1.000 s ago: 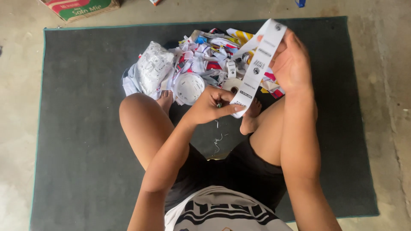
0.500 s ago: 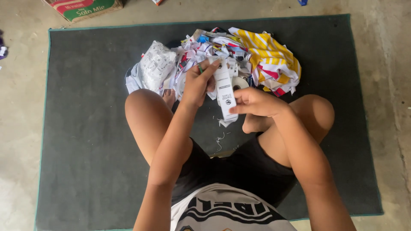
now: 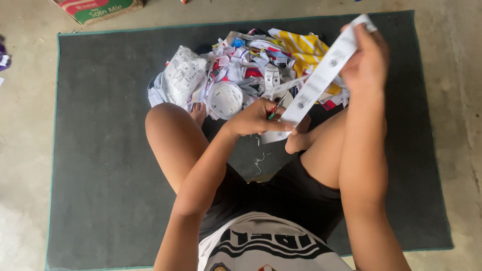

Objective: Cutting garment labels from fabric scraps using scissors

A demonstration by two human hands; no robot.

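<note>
I sit cross-legged on a dark mat (image 3: 100, 150). A long white strip of printed labels (image 3: 321, 78) is stretched slantwise between my hands. My right hand (image 3: 366, 60) is raised at the upper right and pinches the strip's top end. Above my crossed feet, my left hand (image 3: 253, 119) is closed at the strip's lower end. It grips a small red-handled cutter (image 3: 274, 107) that touches the strip. Beyond my knees lies a pile of cut labels and cloth scraps (image 3: 251, 65).
In the pile are a clear bag of labels (image 3: 183, 75), a round white roll (image 3: 225, 99) and a yellow-striped cloth (image 3: 301, 47). A cardboard box (image 3: 98, 7) stands on the concrete floor past the mat's far left corner. Thread bits (image 3: 258, 161) lie between my legs.
Half a second ago both hands were close together by the pile with the strip short and upright. My right hand has since risen to the upper right, drawing the strip out long.
</note>
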